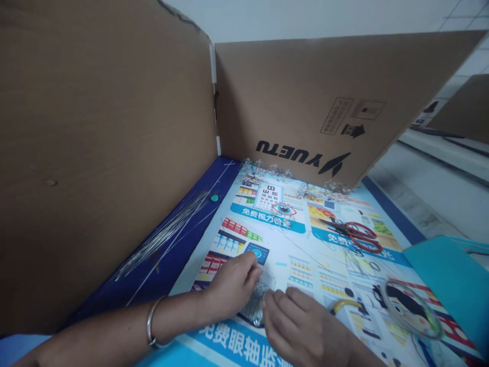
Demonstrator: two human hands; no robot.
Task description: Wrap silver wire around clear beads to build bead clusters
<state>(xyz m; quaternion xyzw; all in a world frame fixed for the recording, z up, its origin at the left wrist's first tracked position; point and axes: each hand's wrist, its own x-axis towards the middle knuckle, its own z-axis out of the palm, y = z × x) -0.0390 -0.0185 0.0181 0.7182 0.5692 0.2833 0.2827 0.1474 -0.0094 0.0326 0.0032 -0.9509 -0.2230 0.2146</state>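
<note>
My left hand (234, 281), with a silver bangle on its wrist, is closed in a pinch at the upper edge of a rounded grey wire mesh piece (255, 308). From the right, my right hand (301, 323) has its fingers curled and pinched against the same piece. The mesh lies low over the printed poster sheet (280, 265), partly covered by both hands. Thin wire strands seem to stick up between the fingertips, too fine to make out well.
A bundle of thin wires (164, 234) lies left beside a cardboard wall (114, 127). Red-handled scissors (355, 235), a clear round dish (412, 308), a yellow-handled tool (346, 304) and a turquoise folder (451, 280) lie right. Small wire pieces (275, 169) line the back cardboard panel (290, 102).
</note>
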